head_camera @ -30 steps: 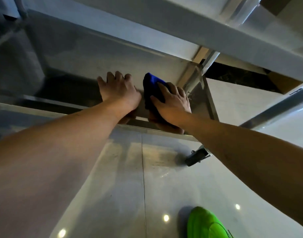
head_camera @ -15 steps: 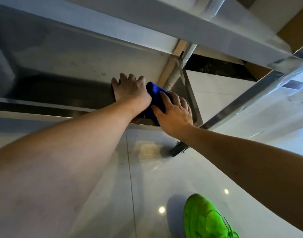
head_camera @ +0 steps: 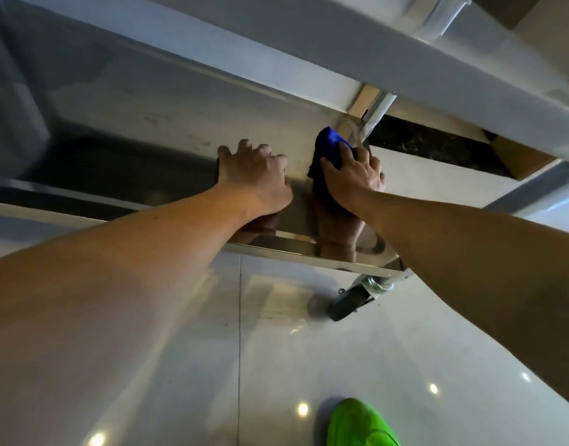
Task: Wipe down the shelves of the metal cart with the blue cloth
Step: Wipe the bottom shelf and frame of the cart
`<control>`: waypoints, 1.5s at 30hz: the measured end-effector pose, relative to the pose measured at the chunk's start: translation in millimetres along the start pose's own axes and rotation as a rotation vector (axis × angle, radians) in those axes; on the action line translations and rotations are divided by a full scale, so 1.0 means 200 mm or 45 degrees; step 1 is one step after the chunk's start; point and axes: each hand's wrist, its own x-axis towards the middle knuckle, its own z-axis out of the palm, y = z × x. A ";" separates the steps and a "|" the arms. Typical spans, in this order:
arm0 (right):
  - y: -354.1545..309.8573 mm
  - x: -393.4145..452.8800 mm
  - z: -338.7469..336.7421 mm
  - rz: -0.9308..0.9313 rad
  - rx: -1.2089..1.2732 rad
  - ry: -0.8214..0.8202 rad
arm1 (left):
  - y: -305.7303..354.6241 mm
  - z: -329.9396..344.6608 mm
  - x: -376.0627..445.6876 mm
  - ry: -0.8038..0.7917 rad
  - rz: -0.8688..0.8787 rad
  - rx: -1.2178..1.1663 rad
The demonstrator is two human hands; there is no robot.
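Note:
The metal cart's bottom shelf (head_camera: 154,123) is a shiny steel tray low above the floor. My right hand (head_camera: 352,178) presses the bunched blue cloth (head_camera: 329,146) onto the shelf's right end, close to the far corner post (head_camera: 375,115). Most of the cloth is hidden under my fingers and palm. My left hand (head_camera: 256,173) lies flat on the shelf just left of the cloth, fingers spread, holding nothing. Both hands are mirrored in the steel.
The shelf above (head_camera: 341,49) overhangs the hands closely. A black caster wheel (head_camera: 349,300) sits under the near right corner. A bright green shoe (head_camera: 360,424) stands on the glossy tiled floor (head_camera: 276,349) below. A cardboard box (head_camera: 518,159) lies behind at right.
My right hand has pushed the cloth farther back toward the corner post. My left hand has stayed flat on the shelf, and the gap between the two hands has widened.

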 end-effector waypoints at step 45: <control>-1.82 0.06 0.24 -0.478 0.224 -0.083 | -1.24 -0.31 -0.59 0.307 -0.603 0.050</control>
